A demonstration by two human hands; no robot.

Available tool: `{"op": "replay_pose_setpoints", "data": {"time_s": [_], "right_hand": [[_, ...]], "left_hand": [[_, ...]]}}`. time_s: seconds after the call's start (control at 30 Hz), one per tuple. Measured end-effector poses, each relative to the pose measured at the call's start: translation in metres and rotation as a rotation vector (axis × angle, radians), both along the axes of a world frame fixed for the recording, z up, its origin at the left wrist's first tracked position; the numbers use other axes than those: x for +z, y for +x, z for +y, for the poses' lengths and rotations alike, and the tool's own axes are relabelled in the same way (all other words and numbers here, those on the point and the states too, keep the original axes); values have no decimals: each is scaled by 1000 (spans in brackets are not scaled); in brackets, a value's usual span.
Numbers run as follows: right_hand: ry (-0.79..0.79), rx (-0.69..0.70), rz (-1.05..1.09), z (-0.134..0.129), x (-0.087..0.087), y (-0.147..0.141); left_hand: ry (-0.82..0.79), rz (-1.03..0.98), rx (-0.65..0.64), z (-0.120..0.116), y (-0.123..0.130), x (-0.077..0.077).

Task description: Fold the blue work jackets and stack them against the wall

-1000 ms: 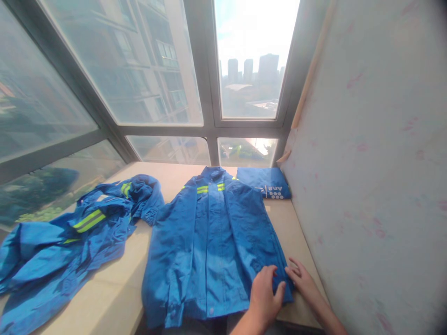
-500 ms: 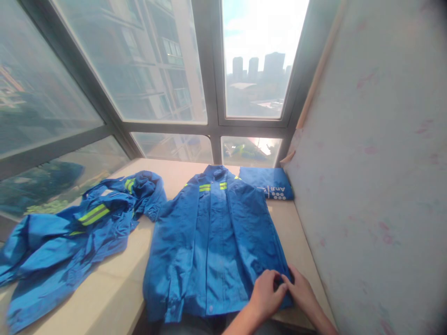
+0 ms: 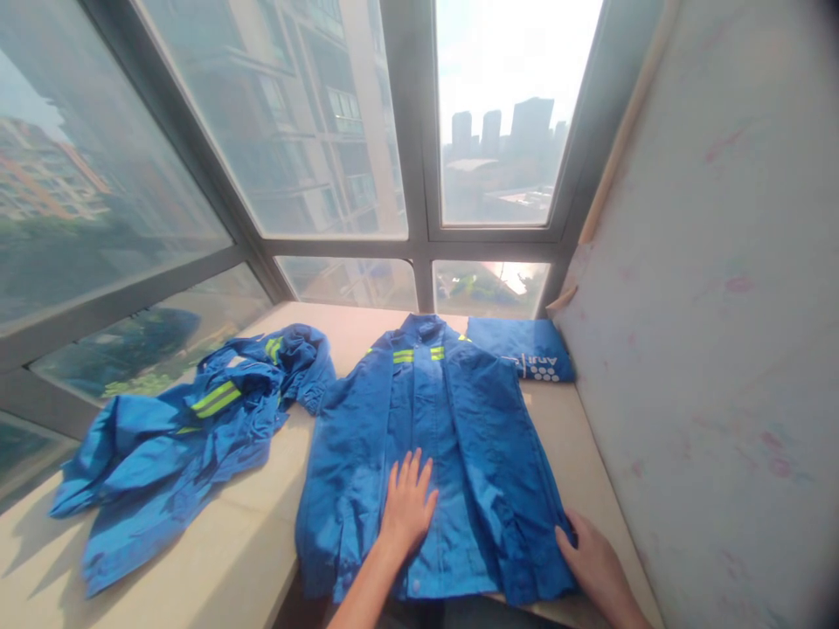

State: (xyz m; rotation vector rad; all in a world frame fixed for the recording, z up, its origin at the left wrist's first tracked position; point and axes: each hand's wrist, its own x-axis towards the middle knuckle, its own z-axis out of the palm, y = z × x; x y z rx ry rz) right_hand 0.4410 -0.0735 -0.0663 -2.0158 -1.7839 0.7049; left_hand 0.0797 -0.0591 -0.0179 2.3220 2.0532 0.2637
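A blue work jacket (image 3: 423,411) with yellow reflective bands lies front up, collar toward the window and sleeves folded down over its front. On its lower middle rests my left hand (image 3: 410,502), palm down, fingers stretched out. My right hand (image 3: 595,559) is at the jacket's lower right edge, thumb on top of the cloth and the other fingers curled at the edge, partly hidden. The jacket's hem reaches the near edge of the ledge.
A second blue garment (image 3: 197,428) with yellow bands lies crumpled on the left of the pale ledge (image 3: 242,542). Behind the jacket's right shoulder is a folded blue cloth (image 3: 517,341) with white print. Windows stand behind; a papered wall (image 3: 714,349) bounds the right.
My left hand has moved left from the lower right corner onto the jacket's middle and spread flat. My right hand stays at the right edge. The view has shifted slightly left.
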Motion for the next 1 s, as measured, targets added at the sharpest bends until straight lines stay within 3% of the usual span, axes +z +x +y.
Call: {"op": "replay_pose_setpoints", "data": {"time_s": [0.13,0.37,0.6,0.8,0.9,1.0], "right_hand": [[28,79,-83,-4,0,-2],[-1,134,-129,0,7,-6],[-54,127,-111,-7,18,-4],[-155,145,-42,-16,22,18],[-103,123,-25,1,25,25],[73,61,32,44,40,3]], "left_hand": [[54,91,-1,-5,1,-14],[125,183,-70,-6,2,-19],[86,191,-66,-14,9,-18],[5,48,-44,-32,16,-11],[-40,-83,-41,-27,11,-1],[-96,-276,3,2,3,17]]}}
